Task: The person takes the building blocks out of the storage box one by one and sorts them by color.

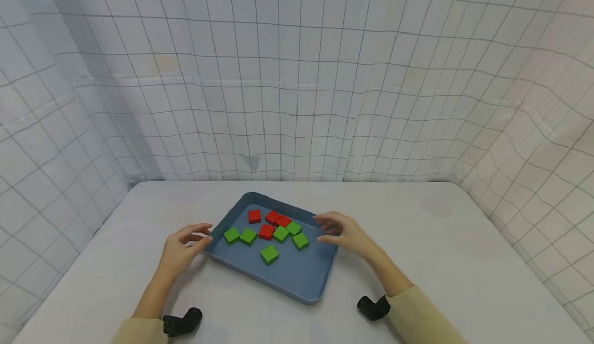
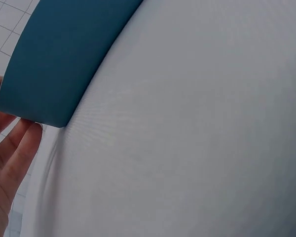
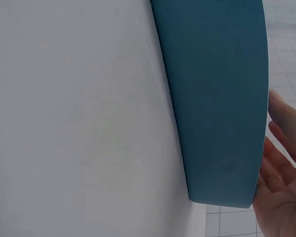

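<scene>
1. Bare left hand: loosely spread, not clenched; its fingertips appear to meet the outside of the shallow, rectangular blue-grey tray at the near-left corner.
2. Bare right hand: fingers gently bent and apart from the thumb, at the tray's far-right corner; whether they bear on the wall, I cannot tell from here.
3. Principal relation: the tray lies between the hands, its long axis slanting, left end farther from the person, right end nearer. The hands thus stand at diagonally opposite corners, neither clearly closer to it.
4. Contents: four flat, square red blocks and six matching green blocks, gathered mostly toward the tray's far side; its near-right floor is bare.
5. Support: a smooth white table, backed by white sheeting with a dark grid.
</scene>
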{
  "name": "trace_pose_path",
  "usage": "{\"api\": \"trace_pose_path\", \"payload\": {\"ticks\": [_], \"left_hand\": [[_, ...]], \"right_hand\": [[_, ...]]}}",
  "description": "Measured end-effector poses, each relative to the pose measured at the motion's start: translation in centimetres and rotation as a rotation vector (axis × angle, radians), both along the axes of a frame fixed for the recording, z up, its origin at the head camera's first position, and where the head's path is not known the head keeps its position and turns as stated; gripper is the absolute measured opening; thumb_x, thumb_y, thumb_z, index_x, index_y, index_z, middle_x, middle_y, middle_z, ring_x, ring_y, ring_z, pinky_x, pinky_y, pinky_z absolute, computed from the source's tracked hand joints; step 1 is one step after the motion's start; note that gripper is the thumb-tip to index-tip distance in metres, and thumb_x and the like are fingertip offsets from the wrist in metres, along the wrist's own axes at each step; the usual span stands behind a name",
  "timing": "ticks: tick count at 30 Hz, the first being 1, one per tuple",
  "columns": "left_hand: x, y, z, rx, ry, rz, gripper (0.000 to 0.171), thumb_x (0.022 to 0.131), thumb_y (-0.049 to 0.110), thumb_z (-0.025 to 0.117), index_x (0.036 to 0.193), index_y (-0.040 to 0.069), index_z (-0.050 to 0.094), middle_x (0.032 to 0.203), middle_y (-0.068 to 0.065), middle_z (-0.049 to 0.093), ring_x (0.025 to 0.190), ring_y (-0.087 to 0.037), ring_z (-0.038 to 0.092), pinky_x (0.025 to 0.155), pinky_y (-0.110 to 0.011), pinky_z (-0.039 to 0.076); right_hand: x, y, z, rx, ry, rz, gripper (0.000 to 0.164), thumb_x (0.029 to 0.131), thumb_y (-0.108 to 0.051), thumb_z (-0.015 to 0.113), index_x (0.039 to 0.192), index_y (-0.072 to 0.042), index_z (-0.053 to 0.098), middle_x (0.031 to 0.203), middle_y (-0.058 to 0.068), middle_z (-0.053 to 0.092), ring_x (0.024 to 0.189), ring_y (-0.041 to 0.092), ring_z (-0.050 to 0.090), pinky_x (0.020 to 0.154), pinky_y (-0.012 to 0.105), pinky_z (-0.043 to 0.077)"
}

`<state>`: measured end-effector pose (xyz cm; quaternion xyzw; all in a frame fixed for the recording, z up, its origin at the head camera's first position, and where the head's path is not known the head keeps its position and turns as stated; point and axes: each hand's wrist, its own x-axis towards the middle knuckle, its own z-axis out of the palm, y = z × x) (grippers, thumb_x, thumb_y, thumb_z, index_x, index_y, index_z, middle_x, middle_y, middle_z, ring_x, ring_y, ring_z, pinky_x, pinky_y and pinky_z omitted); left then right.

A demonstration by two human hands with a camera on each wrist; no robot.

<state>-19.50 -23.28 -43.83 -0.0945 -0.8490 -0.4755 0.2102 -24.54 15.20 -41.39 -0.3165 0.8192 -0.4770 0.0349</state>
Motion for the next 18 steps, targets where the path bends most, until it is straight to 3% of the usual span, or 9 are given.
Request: {"api": "trace_pose_path", "payload": {"ticks": [11,18], "left_hand": [[0.0,-0.3,-0.4,0.010,-0.018,-0.021,0.020,0.081,0.000,0.066,0.100,-0.004,0.067,0.093,-0.016,0.065,0.072,0.002,0.056,0.061,-0.017,0.050],[-0.1,-0.4,-0.7,0.024,-0.056,-0.031,0.019,0.082,0.000,0.064,0.101,-0.005,0.067,0.094,-0.012,0.065,0.072,0.002,0.057,0.057,-0.021,0.052]], "right_hand": [[-1.1,-1.5,0.4,0.085,-0.019,0.110,0.047,0.076,-0.012,0.074,0.118,-0.001,0.059,0.112,0.016,0.060,0.094,0.027,0.058,0.080,0.034,0.051],[-1.4,-2.5,0.5,0.134,-0.065,0.143,0.043,0.075,-0.008,0.074,0.115,0.000,0.060,0.102,0.014,0.062,0.084,0.023,0.059,0.072,0.026,0.052]]}}
